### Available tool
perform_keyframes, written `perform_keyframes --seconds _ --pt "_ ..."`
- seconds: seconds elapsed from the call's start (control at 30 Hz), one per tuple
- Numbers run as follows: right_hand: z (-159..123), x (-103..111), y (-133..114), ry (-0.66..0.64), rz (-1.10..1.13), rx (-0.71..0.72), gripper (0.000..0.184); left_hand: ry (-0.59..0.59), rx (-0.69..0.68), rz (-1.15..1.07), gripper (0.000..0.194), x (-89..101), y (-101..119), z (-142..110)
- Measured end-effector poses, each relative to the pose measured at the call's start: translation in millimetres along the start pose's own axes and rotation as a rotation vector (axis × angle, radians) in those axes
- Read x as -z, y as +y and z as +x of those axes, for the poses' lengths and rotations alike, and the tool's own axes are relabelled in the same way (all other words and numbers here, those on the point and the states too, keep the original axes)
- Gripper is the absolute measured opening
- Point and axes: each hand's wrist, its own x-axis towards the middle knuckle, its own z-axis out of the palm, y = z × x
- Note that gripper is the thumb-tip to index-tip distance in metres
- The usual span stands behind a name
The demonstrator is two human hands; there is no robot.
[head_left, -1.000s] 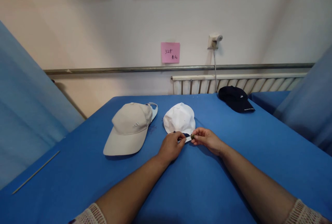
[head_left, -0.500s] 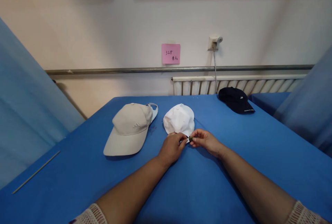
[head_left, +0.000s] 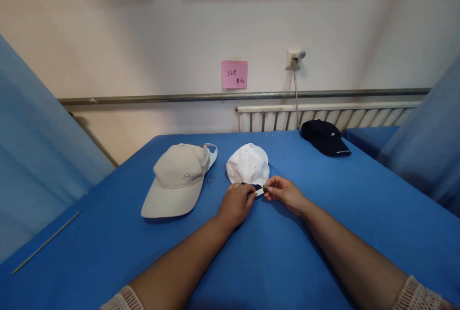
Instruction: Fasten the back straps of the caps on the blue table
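Note:
A white cap (head_left: 247, 164) lies on the blue-covered table in front of me, its back turned my way. Across its rear opening runs a short white strap (head_left: 259, 192), which my left hand (head_left: 237, 204) pinches between thumb and fingers. My right hand (head_left: 285, 195) grips a small brass-coloured buckle (head_left: 265, 189) at the strap's right end. The fingers partly hide both strap and buckle. To the left of the white cap rests a beige cap (head_left: 179, 171), brim toward me, touched by neither hand.
A dark navy cap (head_left: 323, 137) sits at the table's back right. Along the left edge lies a thin stick (head_left: 46, 242). Behind the blue table (head_left: 230, 271) are a radiator (head_left: 330, 114) and a metal rail (head_left: 172, 97). Blue curtains hang at both sides.
Both hands stay on the strap and buckle. The white stretch between them grew shorter, then longer again as the right fingers shifted slightly. The view has moved a little.

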Motion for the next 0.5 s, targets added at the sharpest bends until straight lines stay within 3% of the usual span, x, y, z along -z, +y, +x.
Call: perform_keyframes --seconds 0.33,0.5 --pt "-2.1 -1.3 3.3 -0.118 0.017 -0.021 0.033 0.001 0.002 -0.019 0.015 -1.2 5.9 -0.4" --pt "-1.6 -4.2 2.9 -0.071 0.012 -0.021 0.033 0.013 -0.003 -0.049 0.015 -2.1 4.0 -2.0"
